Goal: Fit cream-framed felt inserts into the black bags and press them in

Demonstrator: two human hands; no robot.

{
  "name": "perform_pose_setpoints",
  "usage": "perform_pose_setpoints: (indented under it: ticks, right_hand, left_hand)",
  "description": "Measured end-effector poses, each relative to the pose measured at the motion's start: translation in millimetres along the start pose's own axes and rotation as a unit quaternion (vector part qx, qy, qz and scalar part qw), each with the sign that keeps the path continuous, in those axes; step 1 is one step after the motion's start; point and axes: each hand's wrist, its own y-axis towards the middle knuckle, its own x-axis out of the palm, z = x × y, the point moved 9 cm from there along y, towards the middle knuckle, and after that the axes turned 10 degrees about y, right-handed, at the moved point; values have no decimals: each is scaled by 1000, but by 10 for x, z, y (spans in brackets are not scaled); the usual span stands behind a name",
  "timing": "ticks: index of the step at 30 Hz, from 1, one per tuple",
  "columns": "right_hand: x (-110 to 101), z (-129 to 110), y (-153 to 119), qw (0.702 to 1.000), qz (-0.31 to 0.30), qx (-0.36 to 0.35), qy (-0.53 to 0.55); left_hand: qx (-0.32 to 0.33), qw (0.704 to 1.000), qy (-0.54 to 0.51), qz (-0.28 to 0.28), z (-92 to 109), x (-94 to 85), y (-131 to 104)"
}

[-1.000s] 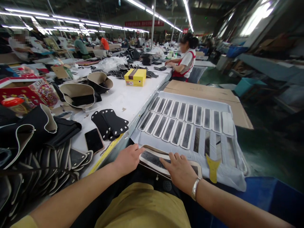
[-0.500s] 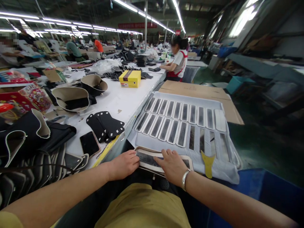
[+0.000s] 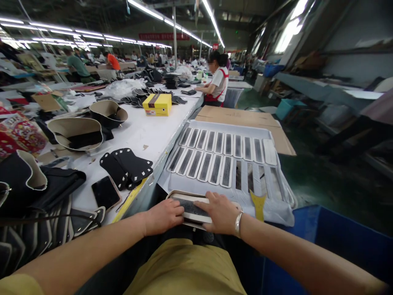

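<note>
Close to my body, a long piece with a dark grey centre and pale rim lies across a pale-edged bag-like item. My left hand grips its left end, fingers curled over the near edge. On its right part rests my right hand, its index finger stretched out to the left along the dark strip and the other fingers spread. Beyond the hands, a grey-covered board bears two rows of similar strips. A yellow forked tool lies at the board's near edge.
To the left, a white table carries a phone, black pieces, open bags and a yellow box. Cardboard lies behind the board; a blue bin stands at right. A person works farther back.
The view has shifted to the right. My left hand has moved further over the strip's left end. My right hand stays on the right part, the index finger still stretched out.
</note>
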Motion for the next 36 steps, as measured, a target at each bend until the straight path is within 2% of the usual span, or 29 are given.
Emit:
perform_pose_setpoints:
  ticks: [2, 4, 6, 8, 10, 11, 13, 16, 18, 25, 30, 33, 36]
  right_hand:
    - [-71, 128, -68, 991, -14, -4, 131]
    - [-197, 325, -142, 963, -6, 10, 268]
    - [-285, 613, -225, 940, 8, 70, 333]
    - [-188, 869, -332, 925, -45, 154, 346]
    - [26, 969, -450, 895, -134, 205, 372]
    - [123, 954, -489, 878, -166, 209, 398]
    - [218, 887, -494, 860, -170, 191, 442]
    - [246, 850, -445, 859, -130, 183, 460]
    - [254, 871, -418, 851, -133, 194, 469]
    - [269, 1038, -264, 827, -223, 178, 485]
    - [290, 961, -193, 843, -236, 152, 460]
    - [253, 817, -232, 865, -207, 123, 440]
    - [238, 732, -313, 880, -174, 114, 427]
  left_hand:
    - [-19, 1000, 0, -8, -31, 36, -7]
    - [-23, 1000, 6, -18, -46, 60, -20]
    - [-22, 999, 10, -23, -51, 59, -28]
    - [-23, 999, 5, -28, -55, 56, -32]
    - [-28, 999, -3, -38, -58, 70, -40]
    - [-32, 999, -8, -44, -60, 83, -48]
    - [-46, 998, -15, -45, -68, 96, -69]
    - [-76, 996, -26, -36, -87, 78, -96]
    - [-94, 994, -36, -43, -95, 64, -96]
    - [-136, 983, -67, -101, -69, 80, -6]
    - [-198, 971, -77, -106, -132, 161, 51]
    - [-204, 967, -120, -94, -298, 153, 73]
    - [-247, 950, -180, -66, -686, 131, 56]
